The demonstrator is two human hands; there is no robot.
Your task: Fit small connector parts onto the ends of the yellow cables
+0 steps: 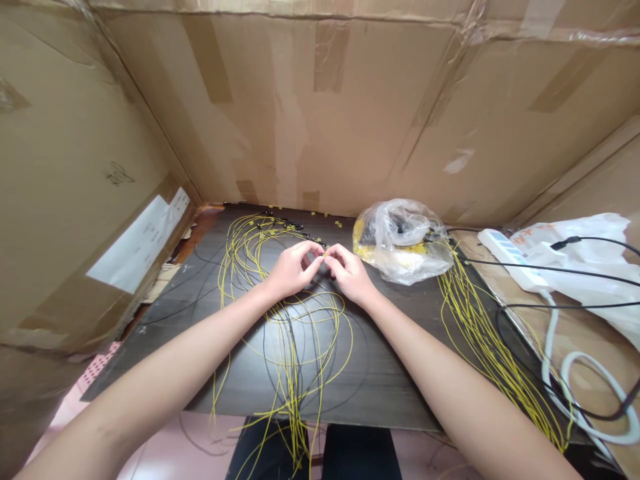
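My left hand (295,270) and my right hand (349,273) meet fingertip to fingertip above the middle of the dark table. Both are closed in a pinch. A tiny yellow piece (325,255) shows between the fingertips, on the right thumb's side; what the left fingers pinch is mostly hidden. Thin yellow wires (290,360) loop beneath the hands and hang over the table's front edge. Behind the left hand lie wire ends with small black tips (295,225), and small yellow pieces (276,228) are scattered among them.
A clear plastic bag (405,243) with yellow and black contents sits right of my hands. Another bundle of yellow wires (480,333) runs down the table's right side. Beyond it are a white power strip (510,257) and cables. Cardboard walls (300,133) enclose the dark table (400,380).
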